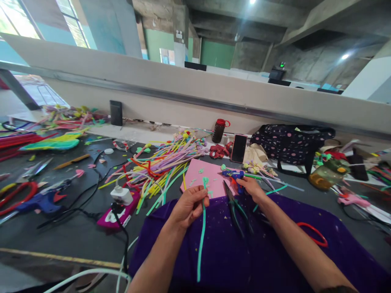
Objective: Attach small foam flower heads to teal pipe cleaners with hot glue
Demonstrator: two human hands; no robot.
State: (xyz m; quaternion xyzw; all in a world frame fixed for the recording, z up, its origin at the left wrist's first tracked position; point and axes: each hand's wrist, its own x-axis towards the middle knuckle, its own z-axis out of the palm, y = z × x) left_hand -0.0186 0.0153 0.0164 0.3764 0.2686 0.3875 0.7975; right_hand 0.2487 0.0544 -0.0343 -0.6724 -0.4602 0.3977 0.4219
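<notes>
My left hand (192,203) pinches a mint-green pipe cleaner (201,244), which hangs down over the purple cloth (220,252). A small mint-green curled piece (205,180) tops it, just above my fingertips. My right hand (252,188) is closed around a blue hot glue gun (232,174), its nozzle pointing left, a short way from the curled piece. Beneath both lies a pink sheet (195,167) with small green scraps on it. Long-nose pliers (234,205) with dark green handles rest between my forearms, jaws toward the sheet.
Many coloured pipe cleaners (171,160) are heaped behind my left hand. To the left are a magenta power strip (117,215), black cables, a second blue glue gun (45,201) and red-handled scissors (20,197). A phone (238,148), bottle (219,131) and patterned bag (287,144) stand behind.
</notes>
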